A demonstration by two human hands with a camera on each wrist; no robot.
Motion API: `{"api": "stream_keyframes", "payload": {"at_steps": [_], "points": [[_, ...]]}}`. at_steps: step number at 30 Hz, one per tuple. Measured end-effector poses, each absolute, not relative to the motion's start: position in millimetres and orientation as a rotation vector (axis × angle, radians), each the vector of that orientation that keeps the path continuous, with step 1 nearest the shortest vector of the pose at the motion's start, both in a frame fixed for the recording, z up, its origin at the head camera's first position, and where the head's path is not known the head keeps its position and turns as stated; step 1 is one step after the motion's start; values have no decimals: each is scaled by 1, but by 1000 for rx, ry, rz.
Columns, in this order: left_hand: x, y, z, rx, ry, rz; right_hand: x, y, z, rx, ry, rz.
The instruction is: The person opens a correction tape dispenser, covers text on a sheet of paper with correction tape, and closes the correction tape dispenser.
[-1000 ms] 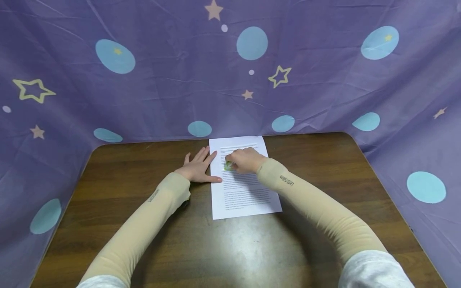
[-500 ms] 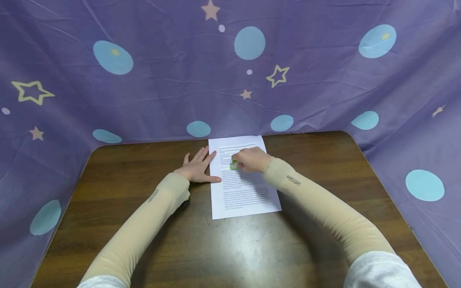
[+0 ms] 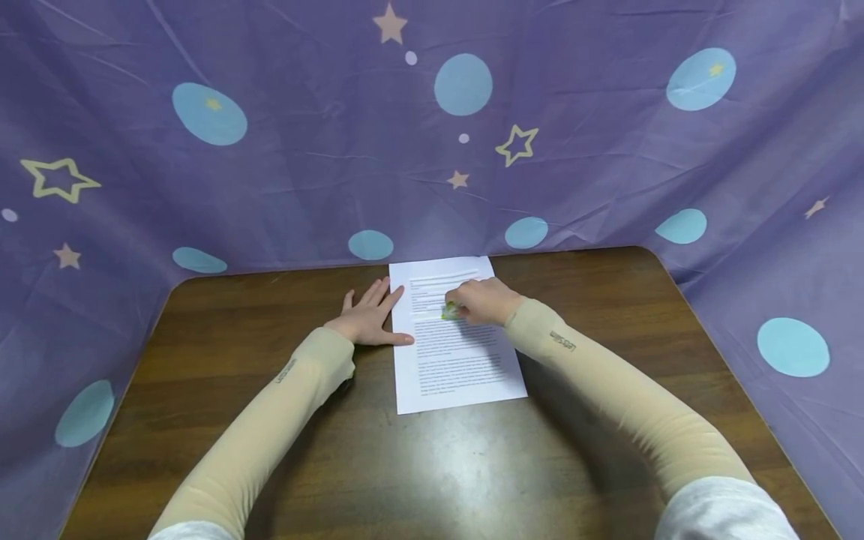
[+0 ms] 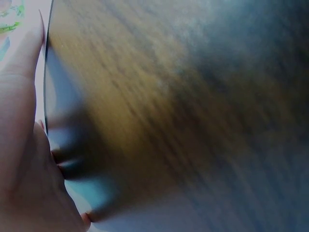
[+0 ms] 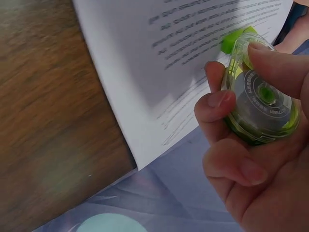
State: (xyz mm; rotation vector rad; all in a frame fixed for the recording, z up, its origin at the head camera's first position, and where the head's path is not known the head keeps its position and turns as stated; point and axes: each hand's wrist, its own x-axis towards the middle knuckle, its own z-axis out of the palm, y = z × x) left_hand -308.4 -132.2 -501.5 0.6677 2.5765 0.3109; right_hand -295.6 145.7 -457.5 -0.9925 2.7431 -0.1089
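A printed sheet of paper (image 3: 466,375) lies on the wooden table, its far edge near the curtain. My right hand (image 3: 489,300) grips a clear and green correction tape dispenser (image 5: 265,99) between thumb and curled fingers. The dispenser's green tip (image 5: 236,38) is down at the lines of text in the right wrist view. White strips cross some of the upper lines. My left hand (image 3: 367,322) lies flat with spread fingers over the paper's left edge, thumb and fingertips on the sheet and the palm on the wood.
Brown wooden table (image 3: 256,375) surrounds the sheet. A purple curtain (image 3: 290,150) with stars and blue spots hangs along the back and both sides, close to the table's edges.
My right hand has slid rightward across the sheet with the correction tape, along a line of text. The left hand and the paper stay in place.
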Motion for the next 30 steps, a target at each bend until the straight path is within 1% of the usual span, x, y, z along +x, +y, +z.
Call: {"api": "stream_keyframes", "payload": {"at_steps": [12, 20, 30], "points": [[-302, -130, -491, 674, 2576, 333, -291, 166, -458, -991, 2780, -133], [-313, -135, -511, 684, 2599, 326, -290, 183, -456, -959, 2796, -149], [-313, -134, -510, 677, 2587, 330, -289, 204, -458, -905, 2799, -127]]}}
